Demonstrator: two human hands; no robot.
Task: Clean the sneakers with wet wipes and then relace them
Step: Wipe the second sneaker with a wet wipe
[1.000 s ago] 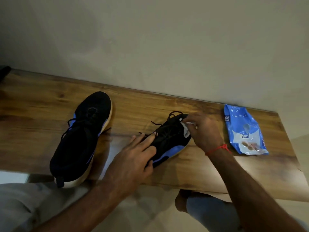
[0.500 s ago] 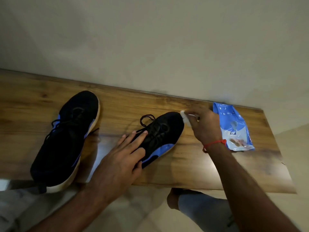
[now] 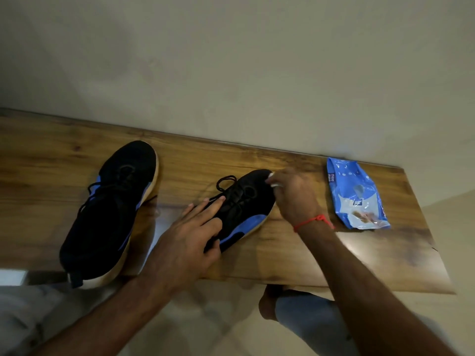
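Now the right hand [image 3: 293, 195], gripping a wipe [image 3: 270, 175], sits lower at the shoe's [image 3: 244, 204] toe; the left hand [image 3: 190, 235] stays flat, fingers straight.

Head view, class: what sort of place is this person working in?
Probably a room in a home, not a workshop: a varnished wooden table stands against a plain painted wall, with two sneakers and a wipes packet on it.

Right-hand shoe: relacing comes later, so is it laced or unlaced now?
Laced: black laces cross the shoe, with a loop beside its tongue.
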